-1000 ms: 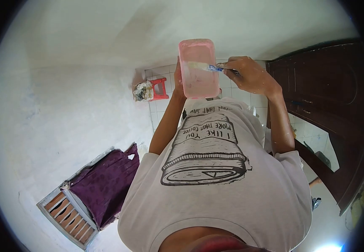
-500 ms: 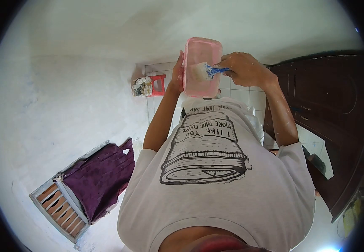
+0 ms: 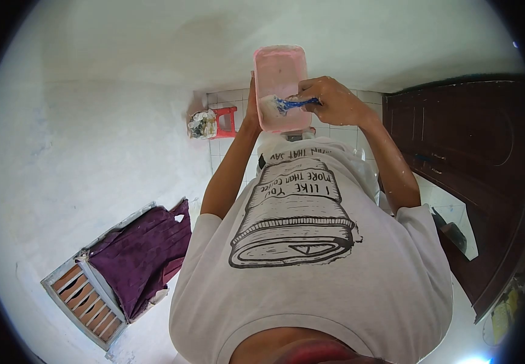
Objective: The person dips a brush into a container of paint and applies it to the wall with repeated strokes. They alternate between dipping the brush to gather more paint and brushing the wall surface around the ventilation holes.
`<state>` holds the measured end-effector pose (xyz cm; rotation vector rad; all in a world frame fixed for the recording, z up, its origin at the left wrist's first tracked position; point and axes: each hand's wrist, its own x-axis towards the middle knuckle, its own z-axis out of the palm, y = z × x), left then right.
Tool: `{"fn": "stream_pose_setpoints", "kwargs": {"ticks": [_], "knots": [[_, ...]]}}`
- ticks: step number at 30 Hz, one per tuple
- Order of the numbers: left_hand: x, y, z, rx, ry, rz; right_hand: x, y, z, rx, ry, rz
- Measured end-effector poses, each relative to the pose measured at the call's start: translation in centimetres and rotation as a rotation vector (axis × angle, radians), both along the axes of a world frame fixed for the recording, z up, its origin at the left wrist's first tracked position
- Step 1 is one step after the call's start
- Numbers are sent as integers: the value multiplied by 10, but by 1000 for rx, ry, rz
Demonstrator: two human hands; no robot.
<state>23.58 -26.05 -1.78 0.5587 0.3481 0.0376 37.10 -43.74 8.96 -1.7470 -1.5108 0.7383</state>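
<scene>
A pink plastic tub point(image 3: 281, 67), pale paint coating its inside, is held up in front of my chest. My left hand point(image 3: 252, 109) grips it along its left side; part of that hand is hidden behind the wall. The fingers of my right hand point(image 3: 332, 100) are wrapped round the blue handle of a paintbrush point(image 3: 296, 104). Its whitish bristles are inside the tub, against the lower left part. Blue shows through paint smears near the bristles. Specks of white dot my right hand and forearm.
A red plastic stool point(image 3: 226, 121) with a paint-spattered bundle point(image 3: 202, 124) stands left on the tiled floor. A purple cloth point(image 3: 141, 255) hangs over a barred window opening point(image 3: 86, 303). Dark brown wooden furniture point(image 3: 456, 133) stands at the right. A pale wall point(image 3: 153, 48) rises ahead.
The tub and both hands have shifted left and slightly up. My right hand has carried the brush from the tub's middle toward its lower left wall.
</scene>
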Motion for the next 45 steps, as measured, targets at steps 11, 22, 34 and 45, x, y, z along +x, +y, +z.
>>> {"fn": "stream_pose_setpoints", "kwargs": {"ticks": [11, 22, 34, 45], "knots": [[6, -6, 4, -265, -153, 14, 1, -3, 2, 38, -48, -69], [9, -21, 10, -296, -122, 2, 5, -18, 18, -12, -132, -38], [-2, -35, -7, -101, -122, 222, 13, -85, -3, 126, 557, -449], [13, -26, -15, -152, -181, 140, 51, -88, 28, 373, 297, -811]]}}
